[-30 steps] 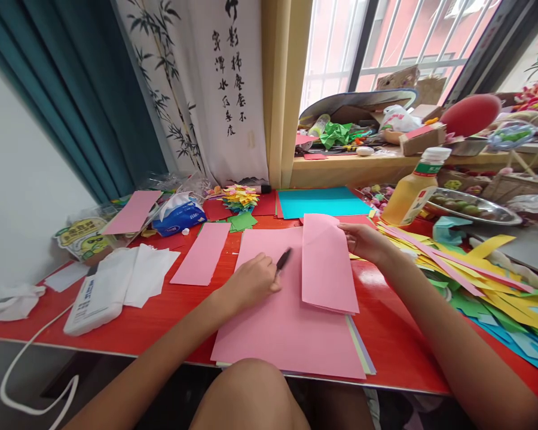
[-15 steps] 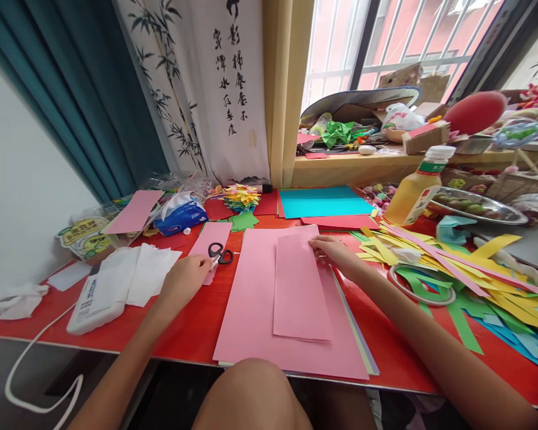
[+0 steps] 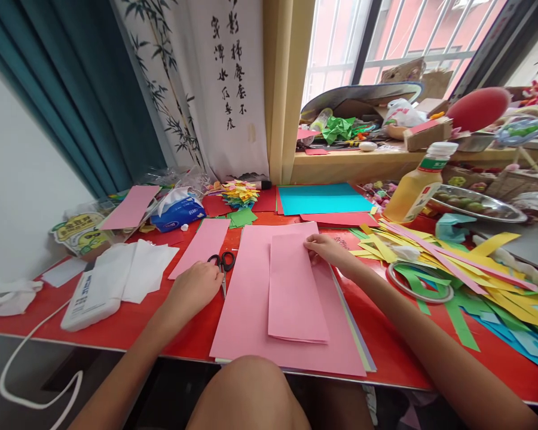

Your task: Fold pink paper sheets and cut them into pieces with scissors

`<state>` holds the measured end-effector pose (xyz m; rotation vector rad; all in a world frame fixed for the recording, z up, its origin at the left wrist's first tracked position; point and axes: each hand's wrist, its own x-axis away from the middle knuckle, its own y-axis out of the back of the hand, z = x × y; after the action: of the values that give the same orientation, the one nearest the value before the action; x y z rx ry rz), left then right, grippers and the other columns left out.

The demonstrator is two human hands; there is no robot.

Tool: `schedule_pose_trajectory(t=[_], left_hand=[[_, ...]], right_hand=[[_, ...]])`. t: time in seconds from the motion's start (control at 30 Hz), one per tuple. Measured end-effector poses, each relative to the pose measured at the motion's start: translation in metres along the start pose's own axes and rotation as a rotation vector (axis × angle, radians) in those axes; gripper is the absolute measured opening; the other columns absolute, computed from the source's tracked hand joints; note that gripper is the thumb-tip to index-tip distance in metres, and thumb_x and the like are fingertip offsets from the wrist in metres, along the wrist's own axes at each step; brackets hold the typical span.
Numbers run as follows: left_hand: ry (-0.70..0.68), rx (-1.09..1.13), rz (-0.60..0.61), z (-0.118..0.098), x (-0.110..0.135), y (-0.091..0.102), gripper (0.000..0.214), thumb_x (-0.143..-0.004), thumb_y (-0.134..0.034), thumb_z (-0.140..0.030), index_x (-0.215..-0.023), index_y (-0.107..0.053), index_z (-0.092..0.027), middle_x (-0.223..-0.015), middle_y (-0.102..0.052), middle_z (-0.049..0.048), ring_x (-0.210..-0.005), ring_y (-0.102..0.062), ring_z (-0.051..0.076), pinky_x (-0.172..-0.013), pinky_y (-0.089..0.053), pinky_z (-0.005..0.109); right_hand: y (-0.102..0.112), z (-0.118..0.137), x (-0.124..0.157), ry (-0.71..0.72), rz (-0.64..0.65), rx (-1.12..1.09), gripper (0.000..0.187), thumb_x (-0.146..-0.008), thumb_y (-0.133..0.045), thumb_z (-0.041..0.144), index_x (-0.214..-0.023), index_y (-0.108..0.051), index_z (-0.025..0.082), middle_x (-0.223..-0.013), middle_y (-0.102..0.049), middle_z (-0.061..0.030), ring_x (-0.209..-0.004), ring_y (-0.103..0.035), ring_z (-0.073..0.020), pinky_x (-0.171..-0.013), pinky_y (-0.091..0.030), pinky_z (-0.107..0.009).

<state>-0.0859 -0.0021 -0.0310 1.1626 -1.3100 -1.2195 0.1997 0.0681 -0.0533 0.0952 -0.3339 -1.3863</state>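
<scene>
My left hand [image 3: 196,285] is closed at a pair of black-handled scissors [image 3: 227,261], whose handles point away from me and whose blade points back towards the table's front edge. Its fingers hide part of the scissors. My right hand [image 3: 329,252] pinches the upper right edge of a folded pink sheet of paper [image 3: 296,292]. That folded piece lies over a larger pink sheet [image 3: 246,298], under which pale yellow and lilac sheets peek out at the right. Beyond my left hand lies a narrower pink strip of paper [image 3: 206,239].
On the left are a white wipes pack [image 3: 89,298] and a blue tissue pack [image 3: 178,214]. A blue sheet [image 3: 323,200] lies at the back. To the right are a juice bottle [image 3: 415,185], a tape roll [image 3: 448,292] and many coloured paper strips [image 3: 515,295].
My left hand has moved right and slightly nearer with the scissors, off the narrow pink strip. My right hand stays at the edge of the folded pink paper. The view has shifted slightly.
</scene>
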Motion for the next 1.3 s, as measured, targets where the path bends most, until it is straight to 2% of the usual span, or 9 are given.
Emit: schedule_pose_trajectory(t=[0.1,0.17,0.3,0.4,0.53,0.7,0.9,1.03,1.3], left_hand=[[-0.051,0.011,-0.070,-0.013,-0.002,0.011,0.033,-0.084,-0.030,-0.031,-0.063,-0.053,-0.019,-0.077,-0.061,0.0080,-0.079,-0.055,0.023,-0.061,-0.038,0.031],[-0.160,0.085,-0.131,-0.026,-0.010,0.017,0.032,-0.085,-0.030,-0.030,-0.065,-0.052,-0.019,-0.078,-0.060,0.0066,-0.083,-0.053,0.022,-0.067,-0.040,0.031],[-0.393,0.268,-0.247,-0.058,-0.051,0.016,0.028,-0.084,-0.031,-0.024,-0.091,-0.058,-0.016,-0.100,-0.061,0.0064,-0.099,-0.048,0.021,-0.087,-0.038,0.034],[-0.418,0.394,-0.166,-0.074,-0.087,0.006,0.035,-0.083,-0.032,-0.019,-0.108,-0.055,-0.013,-0.115,-0.058,0.0077,-0.107,-0.048,0.021,-0.095,-0.034,0.035],[-0.426,0.595,-0.080,-0.078,-0.109,-0.010,0.034,-0.080,-0.037,-0.017,-0.106,-0.059,-0.013,-0.114,-0.060,0.0080,-0.105,-0.053,0.017,-0.094,-0.038,0.030],[-0.359,0.754,-0.138,-0.072,-0.105,-0.026,0.036,-0.076,-0.042,-0.014,-0.108,-0.057,-0.014,-0.107,-0.062,0.0069,-0.096,-0.057,0.014,-0.087,-0.043,0.026],[-0.315,0.888,-0.186,-0.076,-0.099,-0.032,0.036,-0.071,-0.036,-0.003,-0.097,-0.059,-0.013,-0.097,-0.064,0.0062,-0.091,-0.059,0.012,-0.086,-0.043,0.025],[-0.313,0.891,-0.230,-0.080,-0.095,-0.034,0.042,-0.064,-0.033,0.002,-0.093,-0.059,-0.014,-0.092,-0.063,0.0048,-0.087,-0.057,0.012,-0.082,-0.044,0.025],[-0.320,0.894,-0.209,-0.082,-0.091,-0.033,0.041,-0.061,-0.032,0.002,-0.087,-0.059,-0.016,-0.087,-0.060,0.0029,-0.084,-0.054,0.012,-0.079,-0.041,0.025]], right_hand=[[0.001,0.002,0.002,-0.017,0.035,-0.055,0.008,-0.079,-0.050,0.020,-0.071,-0.050,0.017,-0.060,-0.057,-0.0015,-0.049,-0.055,-0.0101,-0.047,-0.047,-0.021],[0.000,0.003,0.003,-0.018,0.047,-0.092,0.008,-0.080,-0.049,0.020,-0.072,-0.051,0.017,-0.062,-0.057,-0.0021,-0.051,-0.055,-0.0098,-0.047,-0.047,-0.020],[-0.003,0.006,0.006,-0.006,0.046,-0.137,0.005,-0.079,-0.051,0.020,-0.075,-0.053,0.017,-0.066,-0.058,-0.0026,-0.055,-0.055,-0.0096,-0.050,-0.048,-0.020],[-0.003,0.008,0.006,-0.006,0.046,-0.143,0.003,-0.078,-0.052,0.018,-0.076,-0.054,0.017,-0.067,-0.058,-0.0023,-0.055,-0.056,-0.0096,-0.051,-0.049,-0.021],[-0.002,0.007,0.006,-0.020,0.061,-0.154,0.005,-0.079,-0.049,0.016,-0.081,-0.054,0.016,-0.066,-0.059,-0.0025,-0.055,-0.057,-0.0099,-0.053,-0.050,-0.021],[-0.003,0.008,0.006,-0.050,0.053,-0.155,0.011,-0.079,-0.050,0.013,-0.088,-0.056,0.015,-0.064,-0.061,-0.0028,-0.054,-0.058,-0.0100,-0.054,-0.050,-0.021],[-0.003,0.008,0.007,-0.060,0.080,-0.172,0.018,-0.078,-0.050,0.010,-0.094,-0.059,0.013,-0.065,-0.064,-0.0036,-0.056,-0.060,-0.0108,-0.056,-0.050,-0.022],[-0.002,0.007,0.007,-0.031,0.129,-0.159,0.017,-0.077,-0.051,0.010,-0.090,-0.062,0.012,-0.065,-0.065,-0.0043,-0.056,-0.060,-0.0109,-0.054,-0.049,-0.021],[0.000,0.006,0.009,0.022,0.229,-0.127,0.016,-0.077,-0.048,0.016,-0.080,-0.063,0.015,-0.066,-0.064,-0.0032,-0.062,-0.060,-0.0115,-0.057,-0.047,-0.020]])
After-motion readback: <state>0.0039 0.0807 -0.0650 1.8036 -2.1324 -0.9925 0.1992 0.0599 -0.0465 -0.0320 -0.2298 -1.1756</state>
